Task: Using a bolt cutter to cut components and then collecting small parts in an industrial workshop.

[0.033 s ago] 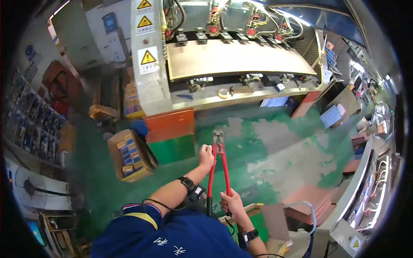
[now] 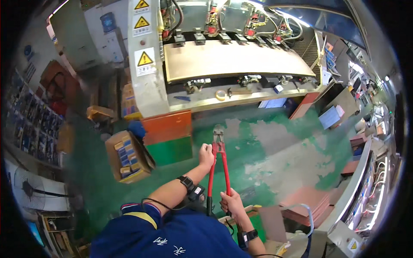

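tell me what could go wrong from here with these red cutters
The left hand sits high on the cutters, near the pivot, so a finger might get pinched.

The right hand holds one grip while the other, black grip is unheld, so that handle could swing.

The open box on the floor might trip someone.

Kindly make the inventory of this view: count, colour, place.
Machine: 1, grey, top centre
Board: 1, tan, on machine
Tape roll: 1, yellow, machine front
Hammer: 1, brown, beside tape roll
Open carton: 1, brown, left floor
Sheets: uncounted stack, pinkish, lower right
Fan: 1, grey, lower left
Water dispenser: 1, white, upper left
Bolt cutter: 1, red, in hands
Wristbands: 2, black, on wrists
Left hand: 1, bare, cutter's upper part
Right hand: 1, bare, cutter's lower end
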A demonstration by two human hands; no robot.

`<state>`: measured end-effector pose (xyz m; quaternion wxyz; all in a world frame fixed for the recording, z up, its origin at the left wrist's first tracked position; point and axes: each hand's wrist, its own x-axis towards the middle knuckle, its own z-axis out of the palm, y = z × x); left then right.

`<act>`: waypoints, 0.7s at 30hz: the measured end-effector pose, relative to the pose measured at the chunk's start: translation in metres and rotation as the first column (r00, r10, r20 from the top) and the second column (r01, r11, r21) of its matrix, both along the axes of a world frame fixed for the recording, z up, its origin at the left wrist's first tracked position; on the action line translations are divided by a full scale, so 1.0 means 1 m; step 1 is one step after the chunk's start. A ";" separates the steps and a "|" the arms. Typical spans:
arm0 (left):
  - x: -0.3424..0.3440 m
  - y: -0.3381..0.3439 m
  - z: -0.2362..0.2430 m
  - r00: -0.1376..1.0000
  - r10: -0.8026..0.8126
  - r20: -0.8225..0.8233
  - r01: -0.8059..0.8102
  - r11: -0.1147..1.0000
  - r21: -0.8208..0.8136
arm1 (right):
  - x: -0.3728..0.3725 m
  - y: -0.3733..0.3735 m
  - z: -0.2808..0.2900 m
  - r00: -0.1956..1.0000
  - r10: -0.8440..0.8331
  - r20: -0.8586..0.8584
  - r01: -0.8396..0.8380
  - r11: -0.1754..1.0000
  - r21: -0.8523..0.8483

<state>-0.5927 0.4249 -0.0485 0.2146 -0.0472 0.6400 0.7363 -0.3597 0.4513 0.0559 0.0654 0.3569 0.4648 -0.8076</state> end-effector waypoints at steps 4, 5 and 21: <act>-0.062 0.090 0.028 0.998 -0.033 -0.058 0.038 0.995 0.089 | -0.062 0.074 0.008 0.997 -0.077 -0.011 0.078 0.997 0.021; -0.083 0.113 0.027 0.994 -0.042 -0.103 0.053 0.993 0.105 | -0.082 0.095 0.008 0.995 -0.091 -0.034 0.092 0.995 0.029; -0.300 0.299 0.051 0.818 -0.467 0.336 0.342 0.864 0.369 | -0.398 0.394 0.000 0.998 0.043 0.045 -0.045 0.998 0.047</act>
